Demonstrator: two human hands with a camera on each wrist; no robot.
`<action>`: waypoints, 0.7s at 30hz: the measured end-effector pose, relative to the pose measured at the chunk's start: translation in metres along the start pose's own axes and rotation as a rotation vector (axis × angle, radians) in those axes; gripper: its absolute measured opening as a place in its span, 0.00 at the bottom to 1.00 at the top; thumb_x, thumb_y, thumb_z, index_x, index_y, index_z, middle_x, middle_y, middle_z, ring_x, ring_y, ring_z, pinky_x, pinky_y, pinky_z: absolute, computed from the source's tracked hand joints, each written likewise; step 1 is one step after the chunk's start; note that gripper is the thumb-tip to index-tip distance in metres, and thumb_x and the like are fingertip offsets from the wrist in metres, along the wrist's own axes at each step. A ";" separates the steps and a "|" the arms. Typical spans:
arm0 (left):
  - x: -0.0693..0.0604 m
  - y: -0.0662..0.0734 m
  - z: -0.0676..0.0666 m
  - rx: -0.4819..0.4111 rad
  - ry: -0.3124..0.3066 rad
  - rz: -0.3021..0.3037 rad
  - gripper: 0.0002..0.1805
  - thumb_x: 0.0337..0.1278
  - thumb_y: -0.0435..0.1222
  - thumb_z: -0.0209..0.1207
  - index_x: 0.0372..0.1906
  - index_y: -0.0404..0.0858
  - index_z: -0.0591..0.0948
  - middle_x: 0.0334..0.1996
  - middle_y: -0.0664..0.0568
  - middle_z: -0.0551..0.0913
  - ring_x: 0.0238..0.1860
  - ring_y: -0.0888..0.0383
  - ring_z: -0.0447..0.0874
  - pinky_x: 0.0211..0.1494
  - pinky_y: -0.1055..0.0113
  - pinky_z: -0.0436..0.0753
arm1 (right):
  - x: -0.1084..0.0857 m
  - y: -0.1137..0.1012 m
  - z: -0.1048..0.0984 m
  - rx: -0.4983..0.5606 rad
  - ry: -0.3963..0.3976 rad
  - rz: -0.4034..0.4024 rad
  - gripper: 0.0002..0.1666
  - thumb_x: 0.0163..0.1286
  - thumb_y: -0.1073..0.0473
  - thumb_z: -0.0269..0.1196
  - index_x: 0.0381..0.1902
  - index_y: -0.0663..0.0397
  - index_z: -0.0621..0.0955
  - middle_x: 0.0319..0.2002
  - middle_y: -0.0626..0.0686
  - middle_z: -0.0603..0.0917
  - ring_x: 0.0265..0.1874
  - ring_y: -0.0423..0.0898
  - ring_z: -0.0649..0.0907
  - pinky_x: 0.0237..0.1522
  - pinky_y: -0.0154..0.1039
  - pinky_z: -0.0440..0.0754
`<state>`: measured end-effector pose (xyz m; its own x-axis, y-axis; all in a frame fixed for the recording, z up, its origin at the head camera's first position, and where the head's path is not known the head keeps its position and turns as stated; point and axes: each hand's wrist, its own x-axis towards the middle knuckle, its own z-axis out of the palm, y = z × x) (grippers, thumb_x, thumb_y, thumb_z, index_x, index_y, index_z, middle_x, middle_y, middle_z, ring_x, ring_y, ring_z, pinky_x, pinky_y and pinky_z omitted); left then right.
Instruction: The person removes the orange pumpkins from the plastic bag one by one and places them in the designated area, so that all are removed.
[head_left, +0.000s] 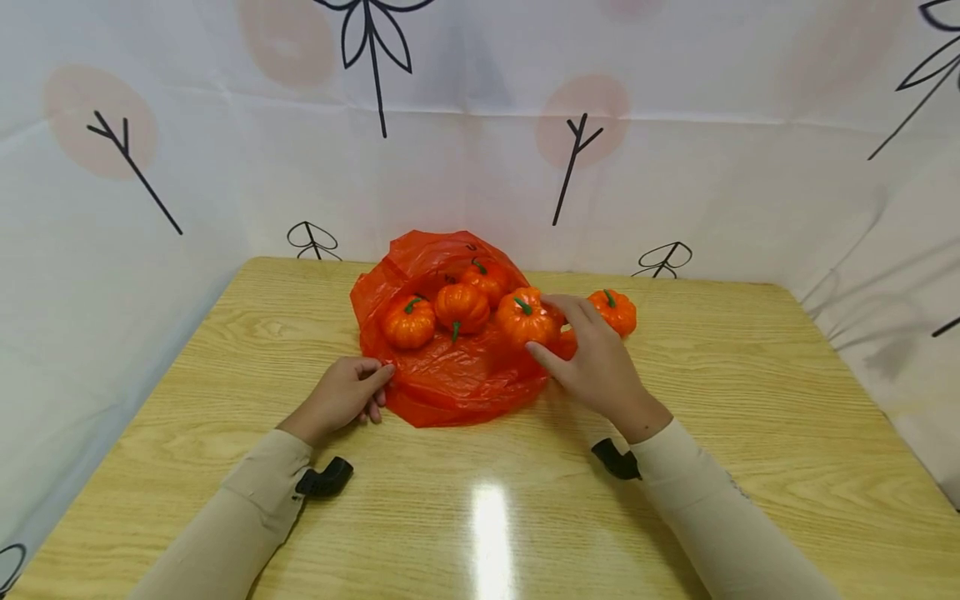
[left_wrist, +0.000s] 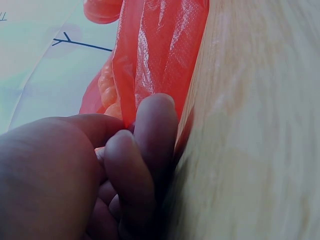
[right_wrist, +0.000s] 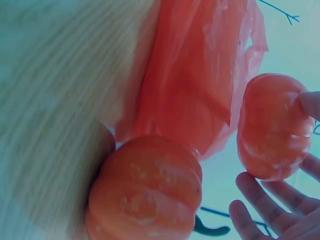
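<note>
A red plastic bag (head_left: 457,379) lies spread on the table with its mouth toward me. Inside it sit three small orange pumpkins with green stems, among them the left pumpkin (head_left: 408,322) and the middle pumpkin (head_left: 462,307). My left hand (head_left: 347,395) pinches the bag's near left edge between thumb and fingers; the left wrist view shows the bag film (left_wrist: 160,55) at the fingertips. My right hand (head_left: 596,358) holds another pumpkin (head_left: 523,318) above the bag's right side, clear of the table in the right wrist view. One more pumpkin (right_wrist: 145,192) rests on the table right of the bag.
The light wood table (head_left: 720,383) ends at a white patterned cloth (head_left: 465,183) hanging behind it and at the sides. A black wrist mount (head_left: 324,478) sits at the left cuff, and a second black mount (head_left: 617,459) at the right cuff.
</note>
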<state>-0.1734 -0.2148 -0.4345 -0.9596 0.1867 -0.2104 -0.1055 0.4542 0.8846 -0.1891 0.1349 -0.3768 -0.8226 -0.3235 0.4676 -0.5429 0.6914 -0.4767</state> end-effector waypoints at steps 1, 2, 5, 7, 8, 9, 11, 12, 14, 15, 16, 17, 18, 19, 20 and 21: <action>0.000 0.000 0.000 -0.002 -0.001 -0.001 0.23 0.76 0.48 0.52 0.27 0.34 0.77 0.21 0.49 0.79 0.19 0.56 0.82 0.21 0.67 0.79 | 0.001 0.002 -0.001 -0.001 0.007 -0.002 0.37 0.64 0.50 0.72 0.67 0.52 0.71 0.61 0.58 0.76 0.58 0.57 0.80 0.57 0.57 0.82; 0.000 0.000 0.000 -0.005 -0.002 -0.003 0.23 0.76 0.48 0.51 0.27 0.35 0.77 0.21 0.49 0.79 0.19 0.56 0.82 0.21 0.67 0.79 | 0.001 0.003 -0.002 0.000 0.014 -0.005 0.37 0.64 0.51 0.72 0.67 0.53 0.71 0.61 0.59 0.76 0.56 0.57 0.80 0.55 0.57 0.83; 0.000 0.001 0.000 -0.010 -0.006 -0.005 0.23 0.76 0.47 0.51 0.28 0.34 0.77 0.22 0.49 0.79 0.19 0.56 0.82 0.21 0.67 0.79 | 0.002 0.007 -0.005 0.005 0.035 -0.008 0.37 0.64 0.52 0.72 0.67 0.54 0.71 0.60 0.59 0.76 0.52 0.57 0.81 0.50 0.56 0.84; 0.000 0.002 0.000 -0.013 -0.004 -0.009 0.23 0.76 0.48 0.51 0.28 0.34 0.77 0.21 0.49 0.79 0.19 0.56 0.82 0.21 0.67 0.79 | 0.002 0.009 -0.007 0.005 0.046 0.000 0.37 0.65 0.51 0.72 0.67 0.54 0.71 0.60 0.60 0.76 0.51 0.57 0.81 0.48 0.56 0.85; -0.001 0.002 0.000 -0.013 -0.005 -0.008 0.23 0.76 0.48 0.51 0.28 0.34 0.77 0.21 0.49 0.79 0.19 0.56 0.82 0.21 0.67 0.79 | 0.003 0.010 -0.009 0.007 0.050 0.006 0.37 0.65 0.51 0.72 0.67 0.54 0.71 0.60 0.60 0.75 0.51 0.58 0.81 0.48 0.56 0.85; -0.001 0.002 0.000 -0.013 -0.005 -0.007 0.23 0.76 0.48 0.52 0.28 0.34 0.77 0.22 0.49 0.79 0.19 0.56 0.82 0.21 0.67 0.79 | 0.003 0.012 -0.010 0.008 0.053 0.014 0.37 0.65 0.51 0.71 0.67 0.55 0.71 0.61 0.61 0.75 0.52 0.59 0.81 0.48 0.56 0.85; -0.001 0.002 0.000 -0.013 -0.006 -0.011 0.23 0.76 0.48 0.52 0.28 0.34 0.77 0.22 0.49 0.79 0.19 0.56 0.82 0.21 0.67 0.79 | 0.004 0.014 -0.012 0.004 0.060 0.031 0.37 0.65 0.52 0.71 0.68 0.56 0.70 0.62 0.62 0.74 0.53 0.60 0.81 0.50 0.58 0.84; -0.001 0.002 0.000 -0.012 -0.007 -0.011 0.23 0.76 0.48 0.52 0.29 0.34 0.77 0.22 0.49 0.79 0.19 0.56 0.82 0.21 0.67 0.79 | 0.004 0.016 -0.013 0.004 0.064 0.042 0.37 0.65 0.52 0.71 0.68 0.56 0.70 0.63 0.62 0.74 0.54 0.61 0.81 0.51 0.58 0.83; -0.001 0.002 0.000 -0.008 -0.009 -0.008 0.23 0.76 0.48 0.52 0.29 0.34 0.77 0.22 0.49 0.79 0.19 0.57 0.82 0.21 0.67 0.79 | 0.004 0.019 -0.016 0.006 0.074 0.061 0.37 0.65 0.53 0.71 0.68 0.57 0.70 0.64 0.62 0.74 0.55 0.61 0.80 0.54 0.60 0.82; -0.001 0.002 0.000 -0.007 -0.009 -0.008 0.23 0.76 0.48 0.52 0.29 0.34 0.77 0.22 0.49 0.79 0.19 0.56 0.82 0.21 0.67 0.79 | 0.005 0.020 -0.017 0.007 0.079 0.069 0.37 0.65 0.54 0.71 0.68 0.57 0.71 0.64 0.62 0.73 0.56 0.61 0.80 0.55 0.60 0.81; 0.000 0.001 0.000 -0.006 -0.009 -0.007 0.23 0.76 0.48 0.52 0.29 0.34 0.77 0.22 0.49 0.79 0.19 0.56 0.82 0.21 0.67 0.79 | 0.005 0.022 -0.018 0.006 0.085 0.078 0.37 0.65 0.54 0.72 0.68 0.57 0.71 0.64 0.62 0.73 0.57 0.61 0.79 0.57 0.61 0.80; 0.000 0.001 0.000 -0.007 -0.010 -0.006 0.23 0.76 0.48 0.52 0.29 0.34 0.77 0.22 0.49 0.79 0.19 0.56 0.82 0.21 0.67 0.79 | 0.006 0.023 -0.019 0.006 0.089 0.083 0.37 0.65 0.54 0.72 0.67 0.57 0.71 0.64 0.63 0.73 0.57 0.62 0.78 0.57 0.62 0.79; 0.000 0.001 0.000 -0.008 -0.008 -0.009 0.23 0.76 0.48 0.52 0.28 0.34 0.77 0.22 0.49 0.79 0.19 0.56 0.82 0.21 0.67 0.79 | 0.006 0.024 -0.020 0.003 0.093 0.088 0.37 0.64 0.54 0.72 0.67 0.58 0.71 0.64 0.63 0.73 0.59 0.62 0.77 0.59 0.62 0.78; 0.000 0.001 0.000 -0.009 -0.008 -0.010 0.23 0.76 0.48 0.51 0.28 0.34 0.77 0.22 0.49 0.79 0.19 0.56 0.82 0.21 0.67 0.79 | 0.007 0.026 -0.021 0.001 0.097 0.094 0.37 0.64 0.55 0.71 0.67 0.58 0.71 0.63 0.63 0.73 0.59 0.62 0.77 0.59 0.63 0.78; 0.000 0.001 0.000 -0.011 -0.008 -0.010 0.23 0.76 0.48 0.51 0.28 0.35 0.77 0.22 0.50 0.79 0.19 0.56 0.82 0.21 0.67 0.79 | 0.007 0.028 -0.022 -0.003 0.099 0.099 0.37 0.65 0.55 0.71 0.67 0.59 0.71 0.63 0.63 0.73 0.59 0.62 0.77 0.60 0.63 0.77; 0.001 0.001 -0.001 -0.008 -0.009 -0.009 0.23 0.76 0.48 0.51 0.28 0.35 0.77 0.22 0.50 0.79 0.19 0.56 0.82 0.21 0.67 0.79 | 0.008 0.029 -0.022 -0.005 0.102 0.105 0.36 0.65 0.55 0.71 0.67 0.59 0.71 0.63 0.63 0.73 0.60 0.62 0.77 0.60 0.63 0.77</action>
<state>-0.1744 -0.2151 -0.4339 -0.9562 0.1904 -0.2223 -0.1167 0.4486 0.8861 -0.2072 0.1668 -0.3702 -0.8531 -0.1825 0.4888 -0.4541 0.7211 -0.5233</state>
